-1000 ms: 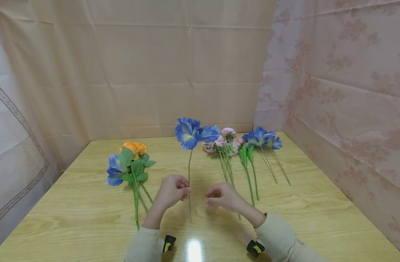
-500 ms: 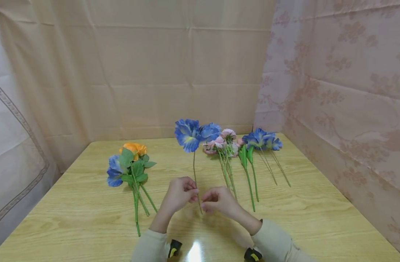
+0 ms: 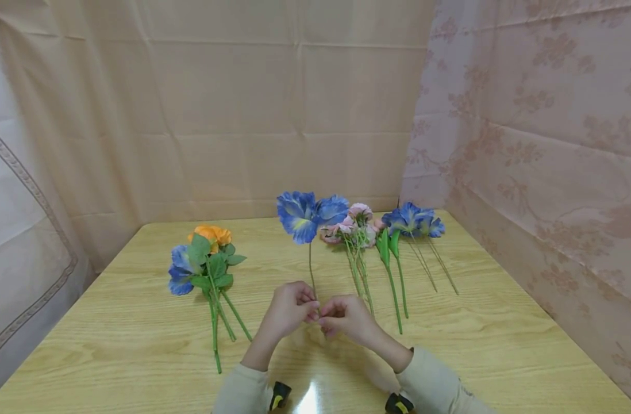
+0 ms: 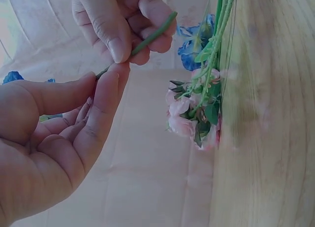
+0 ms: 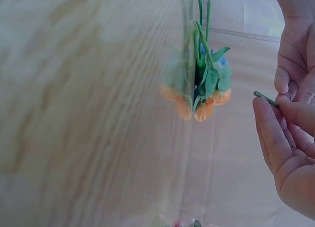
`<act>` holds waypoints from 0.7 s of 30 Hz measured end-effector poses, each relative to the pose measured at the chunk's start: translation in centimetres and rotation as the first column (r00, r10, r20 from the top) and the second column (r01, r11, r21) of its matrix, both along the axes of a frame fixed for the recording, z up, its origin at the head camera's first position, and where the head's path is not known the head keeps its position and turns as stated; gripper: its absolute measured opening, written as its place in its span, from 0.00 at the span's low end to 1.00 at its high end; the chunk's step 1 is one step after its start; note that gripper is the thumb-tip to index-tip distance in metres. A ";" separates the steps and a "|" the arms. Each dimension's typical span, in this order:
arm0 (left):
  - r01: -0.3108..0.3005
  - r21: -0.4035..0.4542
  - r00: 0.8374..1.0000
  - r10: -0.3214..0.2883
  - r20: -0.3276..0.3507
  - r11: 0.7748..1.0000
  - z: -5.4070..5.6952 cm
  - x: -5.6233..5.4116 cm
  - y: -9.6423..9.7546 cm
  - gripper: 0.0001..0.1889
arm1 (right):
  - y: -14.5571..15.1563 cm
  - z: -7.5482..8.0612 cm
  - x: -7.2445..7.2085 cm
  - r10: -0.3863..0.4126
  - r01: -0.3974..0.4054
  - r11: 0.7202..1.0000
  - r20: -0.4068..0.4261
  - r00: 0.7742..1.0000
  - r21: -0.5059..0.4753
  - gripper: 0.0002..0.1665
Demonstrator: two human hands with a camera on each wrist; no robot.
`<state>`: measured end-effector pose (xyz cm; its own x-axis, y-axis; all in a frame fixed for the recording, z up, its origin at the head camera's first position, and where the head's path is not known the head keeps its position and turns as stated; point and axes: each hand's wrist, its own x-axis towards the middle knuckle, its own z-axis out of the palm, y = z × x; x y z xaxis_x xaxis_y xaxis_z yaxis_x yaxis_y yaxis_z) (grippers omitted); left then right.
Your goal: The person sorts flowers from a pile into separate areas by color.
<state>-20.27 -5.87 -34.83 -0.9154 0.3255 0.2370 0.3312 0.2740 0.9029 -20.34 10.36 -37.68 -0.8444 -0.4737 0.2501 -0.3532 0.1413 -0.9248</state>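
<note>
A blue artificial iris (image 3: pixel 297 215) with yellow at its centre stands upright over the middle of the table in the head view. My left hand (image 3: pixel 287 307) pinches its thin stem between thumb and forefinger. Just below, my right hand (image 3: pixel 349 316) pinches the same stem near its lower end, the fingertips of both hands almost meeting. In the left wrist view, the green stem end (image 4: pixel 155 36) sticks out past the right hand's fingers. The right wrist view shows the cut stem tip (image 5: pixel 265 98) beyond the right forefinger.
Left on the table (image 3: pixel 114 333) lies a bunch with an orange flower (image 3: pixel 210 236), a blue flower (image 3: pixel 181 270) and green stems. To the right lie pink flowers (image 3: pixel 359 213), two green closed buds (image 3: pixel 384 247) and more blue irises (image 3: pixel 411 218). Curtains (image 3: pixel 233 115) hang behind.
The left hand has moved right and slightly down with the iris. The right hand, apart from the stem at first, has come to it and now pinches its lower end.
</note>
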 end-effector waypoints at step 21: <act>-0.024 -0.081 0.999 0.021 -0.034 0.996 -0.6 -0.3 0.0 0.02 | 1.8 0.2 -0.7 -0.064 0.070 0.991 -0.061 0.996 0.111 0.01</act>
<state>-20.56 -5.85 -35.43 -0.9146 0.3245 0.2414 0.3540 0.3537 0.8658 -21.00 12.11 -37.51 -0.8610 -0.4446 0.2471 -0.3913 0.2684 -0.8803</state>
